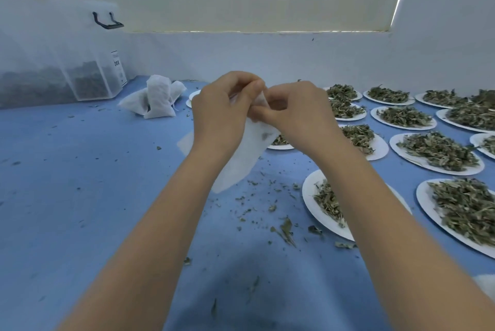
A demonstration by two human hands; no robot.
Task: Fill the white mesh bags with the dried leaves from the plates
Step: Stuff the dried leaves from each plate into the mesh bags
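Observation:
A flat white mesh bag hangs in the air over the blue table, its lower end pointing down and left. My left hand and my right hand both pinch its top edge, fingers curled and meeting at the mouth. A small dark patch shows through the mesh near the top. Several white plates heaped with dried green leaves cover the right side; the nearest plate lies partly under my right forearm, another plate beside it.
A pile of filled white bags lies at the back left. A clear plastic box holding leaves stands in the back left corner. Leaf crumbs are scattered on the blue table. White walls close the back.

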